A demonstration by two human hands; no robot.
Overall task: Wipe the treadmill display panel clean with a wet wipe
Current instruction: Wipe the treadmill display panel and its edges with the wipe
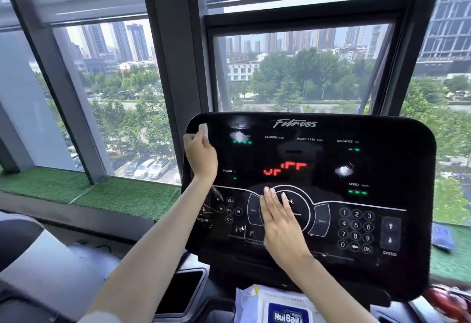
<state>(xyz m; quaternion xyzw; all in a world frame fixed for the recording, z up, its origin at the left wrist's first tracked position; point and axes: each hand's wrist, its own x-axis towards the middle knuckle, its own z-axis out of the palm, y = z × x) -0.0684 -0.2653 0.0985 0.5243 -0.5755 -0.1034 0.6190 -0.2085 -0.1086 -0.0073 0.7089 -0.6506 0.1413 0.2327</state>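
- Pinching the wet wipe [203, 130] in the left hand [201, 157], fingers curled round it, up at the top-left corner of the display panel [397, 164].
- Resting the right hand [279, 220] flat, fingers straight and close together, on the round dial graphic at the panel's middle; probably bracing.
- Best to sweep rightward from that corner in overlapping rows, working top down, with the wipe spread flat against the glossy face rather than bunched.
- Worth going lightly over the keypad [356, 231] and speed arrows: probably powered, judging by the lit readouts.
- Must lift or shift the right hand before reaching the centre, or leave a missed patch beneath it.
- Starting just beside the rounded left rim, so little slack there; easy to slip off the edge.
- Wide open run to the right across the panel; window frame close behind the top edge.
- Down below, a pack of wipes [280, 307] near the right forearm, just under the bottom rim; mind the elbow.
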